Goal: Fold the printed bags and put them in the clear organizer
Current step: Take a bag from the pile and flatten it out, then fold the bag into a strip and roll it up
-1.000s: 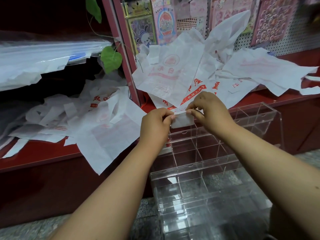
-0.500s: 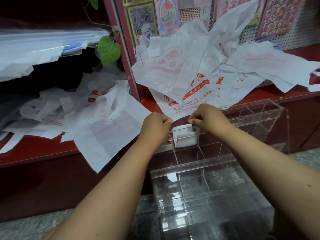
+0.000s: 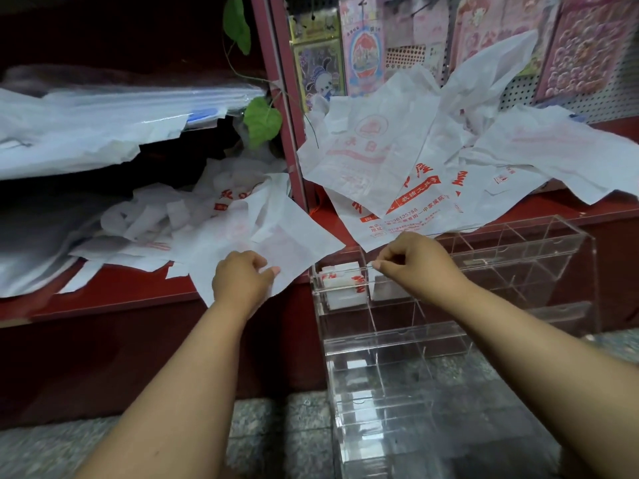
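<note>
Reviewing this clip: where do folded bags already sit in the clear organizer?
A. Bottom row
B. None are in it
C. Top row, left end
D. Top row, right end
C: the folded bags sit in the top row's leftmost compartments of the clear organizer; the compartments further right and the lower rows look empty.

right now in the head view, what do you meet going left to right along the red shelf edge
pile of bags on the left shelf → left hand on an overhanging unfolded bag → folded bags in the clear organizer → right hand at its top edge → empty compartments
</note>
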`<state>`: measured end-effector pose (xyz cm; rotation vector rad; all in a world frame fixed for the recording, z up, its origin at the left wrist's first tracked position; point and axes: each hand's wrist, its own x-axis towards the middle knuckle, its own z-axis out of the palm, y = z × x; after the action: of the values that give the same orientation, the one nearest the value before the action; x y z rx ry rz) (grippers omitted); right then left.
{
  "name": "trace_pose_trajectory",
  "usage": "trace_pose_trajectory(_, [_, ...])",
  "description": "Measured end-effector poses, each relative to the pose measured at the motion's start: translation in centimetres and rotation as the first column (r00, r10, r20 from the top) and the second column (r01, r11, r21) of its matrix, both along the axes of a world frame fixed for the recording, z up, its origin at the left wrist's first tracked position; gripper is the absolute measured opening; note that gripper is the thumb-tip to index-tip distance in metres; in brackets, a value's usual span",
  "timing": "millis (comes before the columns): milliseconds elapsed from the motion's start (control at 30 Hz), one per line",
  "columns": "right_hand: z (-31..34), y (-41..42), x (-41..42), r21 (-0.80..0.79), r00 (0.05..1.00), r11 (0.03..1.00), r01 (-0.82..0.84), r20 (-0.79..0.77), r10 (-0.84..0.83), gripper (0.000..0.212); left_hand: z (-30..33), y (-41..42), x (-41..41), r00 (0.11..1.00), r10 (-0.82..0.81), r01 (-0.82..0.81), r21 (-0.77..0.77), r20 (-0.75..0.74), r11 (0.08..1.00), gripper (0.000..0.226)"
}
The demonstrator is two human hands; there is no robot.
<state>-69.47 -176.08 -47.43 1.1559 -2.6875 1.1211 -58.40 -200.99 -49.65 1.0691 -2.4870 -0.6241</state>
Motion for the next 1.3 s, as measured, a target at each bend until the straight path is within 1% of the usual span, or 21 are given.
trace_pose_trajectory(67, [0.1, -0.1, 1.0, -0.010, 1.000, 1.000, -0.015, 0.015, 0.015, 0.018, -0.2, 0.1, 0.1, 0.999, -0.019, 0.019, 0.006, -0.038, 1.000, 0.018])
trace_pose_trajectory(233, [-0.5, -0.4, 2.5, -0.103, 0.975, 0.995, -0.013, 0.221, 0.036, 0.025, 1.0, 0.8, -0.6, 0.989, -0.001, 0.021, 0.130, -0.150, 0.991, 0.034])
trace_pose_trajectory(300, [-0.7, -0.7, 3.0, -0.170, 0.931, 0.985, -0.018, 0.355, 0.079, 0.035, 2.0, 2.4, -1.0, 0.973, -0.002, 0.042, 0.167, -0.230, 0.985, 0.042])
trace_pose_trajectory(333, [-0.6, -0.8, 3.2, -0.222, 0.879, 0.975, -0.005, 0.464, 0.110, 0.044, 2.6, 3.5, -1.3, 0.963, -0.015, 0.068, 0.188, -0.268, 0.980, 0.042])
trace_pose_trajectory(367, [-0.5, -1.1, 3.3, -0.273, 0.798, 0.962, 0.023, 0.584, 0.146, 0.052, 2.9, 4.7, -1.6, 0.957, -0.029, 0.097, 0.225, -0.289, 0.969, 0.039])
trace_pose_trajectory(433, [-0.2, -1.3, 3.6, -0.324, 0.631, 0.939, 0.113, 0.754, 0.184, 0.055, 3.0, 7.0, -2.0, 0.947, -0.065, 0.168, 0.312, -0.316, 0.935, 0.031])
trace_pose_trajectory(467, [0.0, -1.3, 3.7, -0.330, 0.580, 0.931, 0.158, 0.793, 0.183, 0.051, 2.9, 8.1, -2.2, 0.940, -0.079, 0.205, 0.364, -0.331, 0.909, 0.029])
trace_pose_trajectory(567, [0.2, -1.0, 3.4, -0.395, 0.528, 0.877, 0.272, 0.824, 0.208, 0.030, 2.1, 9.9, -2.2, 0.940, -0.097, 0.259, 0.497, -0.328, 0.828, 0.026])
trace_pose_trajectory(667, [0.0, -0.6, 2.5, -0.413, 0.579, 0.831, 0.373, 0.804, 0.140, 0.013, 2.4, 10.8, -2.0, 0.939, -0.073, 0.270, 0.588, -0.336, 0.762, 0.028])
trace_pose_trajectory(733, [-0.4, -0.1, 1.6, -0.355, 0.592, 0.826, 0.437, 0.805, 0.033, 0.015, 3.4, 10.0, -1.9, 0.926, 0.023, 0.241, 0.635, -0.378, 0.734, 0.023])
trace_pose_trajectory(767, [-0.5, 0.1, 1.1, -0.314, 0.581, 0.826, 0.467, 0.813, -0.019, 0.016, 3.9, 9.0, -1.7, 0.916, 0.066, 0.210, 0.613, -0.395, 0.762, 0.021])
trace_pose_trajectory(833, [-0.9, 0.7, -0.1, -0.229, 0.553, 0.824, 0.518, 0.825, -0.118, 0.013, 4.2, 5.9, -1.1, 0.912, 0.080, 0.114, 0.437, -0.403, 0.892, 0.024])
trace_pose_trajectory(900, [-1.0, 1.3, -0.8, -0.168, 0.527, 0.813, 0.557, 0.829, -0.189, 0.015, 3.6, 2.8, -0.4, 0.963, 0.075, -0.028, 0.180, -0.259, 0.983, 0.027])
trace_pose_trajectory(933, [-1.0, 1.5, -1.0, -0.151, 0.520, 0.813, 0.563, 0.829, -0.206, 0.017, 2.9, 1.6, -0.3, 0.984, 0.095, -0.081, 0.095, -0.150, 0.992, 0.031])
trace_pose_trajectory(1000, [-1.2, 1.8, -1.4, -0.140, 0.516, 0.818, 0.558, 0.830, -0.210, 0.015, 1.3, -0.2, -0.5, 0.993, 0.115, -0.117, 0.056, 0.039, 0.992, 0.046])
trace_pose_trajectory(1067, [-1.3, 2.0, -1.5, -0.115, 0.513, 0.825, 0.553, 0.828, -0.228, 0.015, 0.0, -0.9, -1.0, 0.982, 0.127, -0.135, 0.049, 0.143, 0.990, 0.060])
trace_pose_trajectory(1100, [-1.4, 1.9, -1.6, -0.106, 0.512, 0.825, 0.555, 0.825, -0.239, 0.018, -0.4, -0.8, -1.1, 0.977, 0.134, -0.139, 0.017, 0.166, 0.990, 0.060])
trace_pose_trajectory(1167, [-1.7, 1.8, -1.6, -0.107, 0.515, 0.819, 0.564, 0.821, -0.248, 0.024, -0.6, -0.2, -1.3, 0.976, 0.161, -0.160, -0.017, 0.144, 0.987, 0.042])
trace_pose_trajectory(1200, [-1.7, 1.8, -1.7, -0.112, 0.520, 0.818, 0.565, 0.817, -0.248, 0.027, -0.4, 0.2, -1.2, 0.979, 0.172, -0.174, 0.010, 0.111, 0.985, 0.031])
trace_pose_trajectory(1233, [-1.8, 1.7, -1.7, -0.119, 0.525, 0.818, 0.562, 0.816, -0.242, 0.027, -0.3, 0.2, -1.3, 0.985, 0.163, -0.166, 0.070, 0.054, 0.984, 0.024])
trace_pose_trajectory(1300, [-1.9, 1.8, -1.9, -0.148, 0.549, 0.821, 0.551, 0.805, -0.223, 0.022, 0.4, 0.4, -1.3, 0.982, 0.148, -0.115, 0.253, -0.117, 0.961, 0.031])
